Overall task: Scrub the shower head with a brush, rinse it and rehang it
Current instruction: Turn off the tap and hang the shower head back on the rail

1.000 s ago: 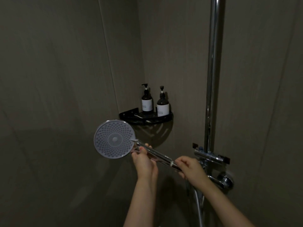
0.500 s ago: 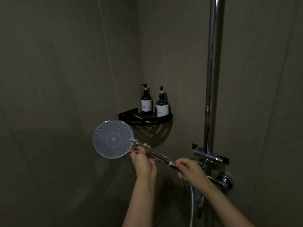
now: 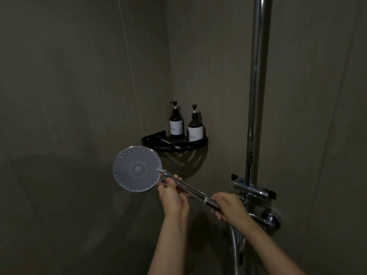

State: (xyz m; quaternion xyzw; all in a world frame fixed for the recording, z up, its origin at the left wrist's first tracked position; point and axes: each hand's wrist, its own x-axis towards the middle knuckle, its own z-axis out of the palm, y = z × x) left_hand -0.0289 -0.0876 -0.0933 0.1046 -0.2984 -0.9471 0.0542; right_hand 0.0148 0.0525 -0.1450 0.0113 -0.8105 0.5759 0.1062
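Both hands grasp the chrome handle of the shower head (image 3: 138,169): the left hand (image 3: 172,197) near the disc, the right hand (image 3: 228,206) at the hose end, disc toward 9 o'clock. With no brush in view, freeing a hand could likely let the handle twist or slip and knock the mixer valve (image 3: 252,190) at 3 o'clock.

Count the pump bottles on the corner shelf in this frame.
2. Both stand upright on the black corner shelf: the taller pump bottle toward the corner, the shorter pump bottle to its right, nearer the shelf's front rim. None seems hidden behind them.
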